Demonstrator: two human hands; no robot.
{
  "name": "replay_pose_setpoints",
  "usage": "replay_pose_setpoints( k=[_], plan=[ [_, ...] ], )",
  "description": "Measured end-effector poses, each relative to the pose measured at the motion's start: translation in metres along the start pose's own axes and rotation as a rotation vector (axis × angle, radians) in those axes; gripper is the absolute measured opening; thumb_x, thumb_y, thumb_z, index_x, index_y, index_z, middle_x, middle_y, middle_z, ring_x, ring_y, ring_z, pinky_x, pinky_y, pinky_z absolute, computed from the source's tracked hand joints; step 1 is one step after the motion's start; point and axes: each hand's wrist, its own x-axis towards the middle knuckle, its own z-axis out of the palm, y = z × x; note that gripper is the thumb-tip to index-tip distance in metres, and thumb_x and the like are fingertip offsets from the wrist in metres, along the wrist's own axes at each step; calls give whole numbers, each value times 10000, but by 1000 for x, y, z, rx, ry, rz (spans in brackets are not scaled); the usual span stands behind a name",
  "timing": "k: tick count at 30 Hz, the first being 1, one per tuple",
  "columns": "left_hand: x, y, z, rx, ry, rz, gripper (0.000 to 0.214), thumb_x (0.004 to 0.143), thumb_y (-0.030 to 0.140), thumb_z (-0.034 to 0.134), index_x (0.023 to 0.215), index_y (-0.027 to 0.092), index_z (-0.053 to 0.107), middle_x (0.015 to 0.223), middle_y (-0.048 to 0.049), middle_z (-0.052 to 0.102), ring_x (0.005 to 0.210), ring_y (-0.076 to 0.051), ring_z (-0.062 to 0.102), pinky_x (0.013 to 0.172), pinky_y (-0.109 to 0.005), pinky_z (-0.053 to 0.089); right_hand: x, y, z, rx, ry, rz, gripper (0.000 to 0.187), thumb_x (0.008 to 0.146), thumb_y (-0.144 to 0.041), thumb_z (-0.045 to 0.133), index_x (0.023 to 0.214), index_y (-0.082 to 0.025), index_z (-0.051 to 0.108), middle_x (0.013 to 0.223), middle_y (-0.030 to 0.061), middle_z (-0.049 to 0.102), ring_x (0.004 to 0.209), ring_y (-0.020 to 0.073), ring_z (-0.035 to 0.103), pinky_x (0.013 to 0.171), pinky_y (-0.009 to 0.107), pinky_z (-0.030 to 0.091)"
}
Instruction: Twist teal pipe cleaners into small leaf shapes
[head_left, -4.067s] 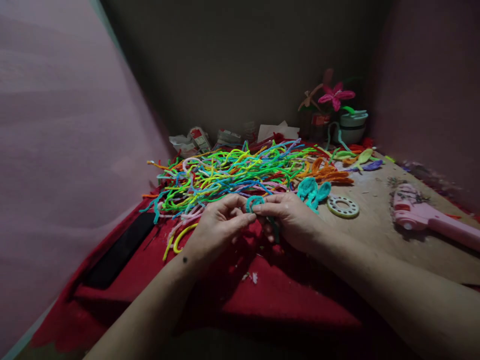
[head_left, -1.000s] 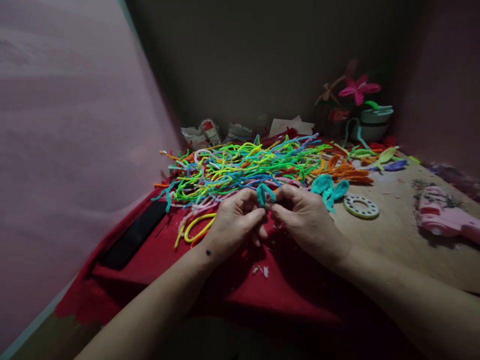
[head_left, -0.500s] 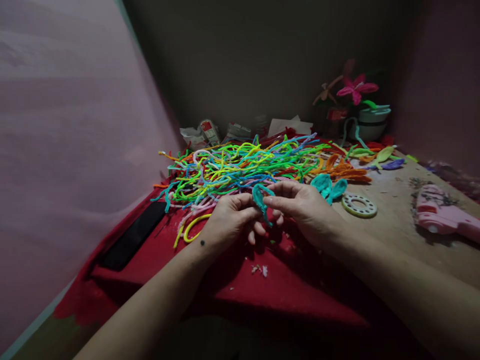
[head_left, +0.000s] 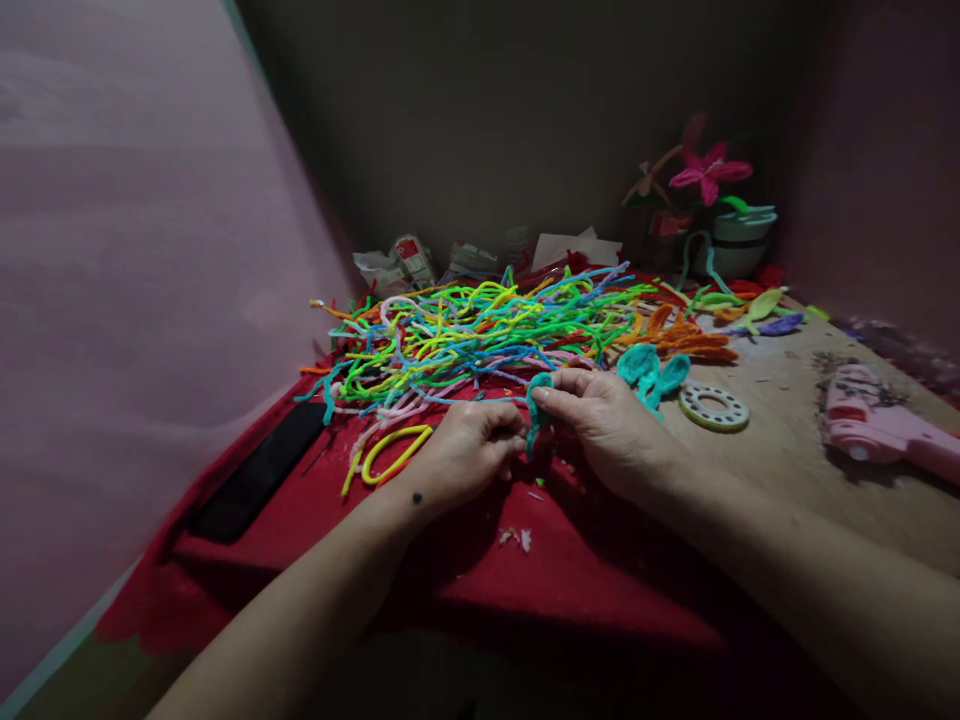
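My left hand and my right hand meet over the red cloth, both pinched on a bent teal pipe cleaner held upright between their fingertips. Just behind them lies a big tangled heap of coloured pipe cleaners. Finished teal loop shapes rest right of my right hand, beside a pale ring with holes. A yellow loop lies left of my left hand.
A pink glue gun lies on the wooden tabletop at the right. Orange petal shapes, a pink pipe-cleaner flower and a pot stand at the back right. Paper packets sit by the back wall; a black strip lies left.
My hands have kept twisting the teal pipe cleaner; it now stands narrower and more upright between my fingertips, held slightly lower over the cloth. The camera shifted a little.
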Motion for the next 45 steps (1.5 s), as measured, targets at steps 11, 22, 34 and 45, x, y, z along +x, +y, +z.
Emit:
replay_pose_setpoints(
  k=[11,22,34,45],
  plan=[
    [-2,0,-9,71,-70,73,132,734,172,509,669,155,622,627,-2,589,572,-112,530,539,-196,385,-1,-1,-2,112,18,65,209,682,-294,627,591,-171,485,446,-40,510,364,92,476,384,215,364],
    [-1,5,-9,-519,135,-25,248,660,312,682,839,146,637,647,23,567,464,-38,397,449,-169,309,-4,-6,2,48,-74,149,217,641,-293,668,550,-146,538,419,-38,489,348,60,412,370,194,296],
    [2,-5,-10,-716,110,-107,190,653,274,684,722,123,592,515,40,488,404,-21,364,400,-150,277,-8,-14,6,-92,-73,131,142,660,-251,614,576,-139,593,441,-29,505,379,63,410,390,198,296],
    [0,1,-12,-695,68,-48,169,711,253,646,821,154,565,522,51,507,399,-25,396,388,-141,283,-11,-11,5,-251,-162,60,195,714,-250,555,574,-124,607,448,-43,451,401,43,300,390,194,220]
  ],
)
